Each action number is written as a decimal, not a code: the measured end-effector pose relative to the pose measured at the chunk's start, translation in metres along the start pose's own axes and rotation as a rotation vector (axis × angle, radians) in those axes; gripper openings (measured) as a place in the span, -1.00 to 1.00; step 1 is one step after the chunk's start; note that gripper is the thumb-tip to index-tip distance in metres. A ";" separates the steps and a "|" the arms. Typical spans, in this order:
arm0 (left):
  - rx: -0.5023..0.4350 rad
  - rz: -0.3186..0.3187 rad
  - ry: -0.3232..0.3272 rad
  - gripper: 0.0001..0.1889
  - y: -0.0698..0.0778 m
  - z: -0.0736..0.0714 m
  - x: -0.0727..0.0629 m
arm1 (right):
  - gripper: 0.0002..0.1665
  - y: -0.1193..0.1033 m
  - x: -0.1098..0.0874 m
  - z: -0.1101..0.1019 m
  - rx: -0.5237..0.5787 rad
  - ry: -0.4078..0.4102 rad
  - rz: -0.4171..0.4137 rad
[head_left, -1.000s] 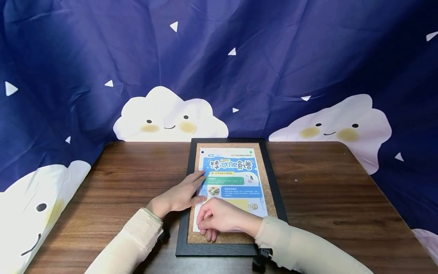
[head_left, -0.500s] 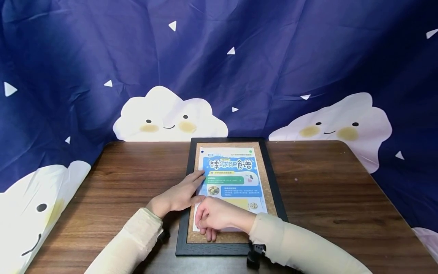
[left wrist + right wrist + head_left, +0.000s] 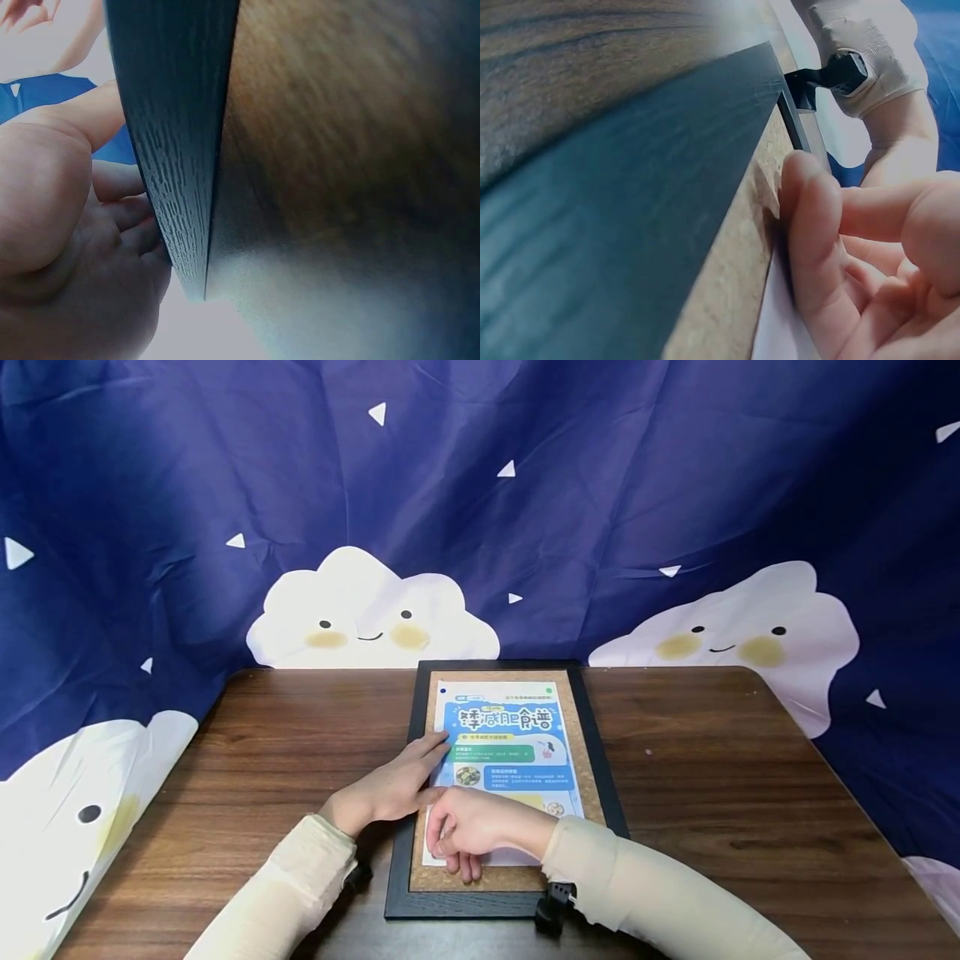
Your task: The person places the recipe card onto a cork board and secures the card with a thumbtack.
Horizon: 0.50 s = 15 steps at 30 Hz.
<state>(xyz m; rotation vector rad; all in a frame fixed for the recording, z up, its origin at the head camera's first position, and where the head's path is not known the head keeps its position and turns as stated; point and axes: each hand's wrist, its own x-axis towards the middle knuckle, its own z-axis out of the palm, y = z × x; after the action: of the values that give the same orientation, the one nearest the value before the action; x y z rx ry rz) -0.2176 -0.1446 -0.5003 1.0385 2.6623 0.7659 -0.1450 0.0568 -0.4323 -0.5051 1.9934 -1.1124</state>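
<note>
A printed sheet (image 3: 517,752) with blue, green and yellow panels lies on a black-framed cork board (image 3: 592,777). Its top corners bear a small blue round pin (image 3: 443,691) and a green one (image 3: 549,691). My left hand (image 3: 393,783) rests flat across the board's left edge, its fingertips on the sheet. At the sheet's lower left corner, my right hand (image 3: 476,827) has its thumb and index finger together, the other fingers bent loosely beside them. The right wrist view shows these fingers (image 3: 814,232) over the sheet's edge; I cannot tell whether they hold anything.
The board lies on a brown wooden table (image 3: 720,777), its near frame bar (image 3: 465,906) close to me. Behind the table hangs a dark blue cloth (image 3: 480,510) with clouds and white triangles. Black camera mounts (image 3: 553,910) sit under both wrists.
My right wrist and forearm have shifted slightly left, while the right fingertips stay near the same corner. The left hand, sheet and board have not visibly moved.
</note>
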 end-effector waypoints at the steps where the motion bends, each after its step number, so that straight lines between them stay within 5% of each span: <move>1: 0.002 0.000 -0.001 -0.15 0.000 0.000 0.000 | -0.83 0.000 0.000 0.000 -0.002 -0.003 0.003; 15: 0.017 0.036 -0.002 -0.18 -0.003 0.000 0.001 | -0.84 -0.002 0.000 0.000 -0.056 -0.025 0.014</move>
<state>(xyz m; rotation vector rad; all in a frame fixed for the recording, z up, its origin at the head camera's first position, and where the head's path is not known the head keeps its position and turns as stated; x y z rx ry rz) -0.2196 -0.1457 -0.5020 1.0938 2.6597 0.7506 -0.1453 0.0560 -0.4309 -0.5309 2.0080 -1.0396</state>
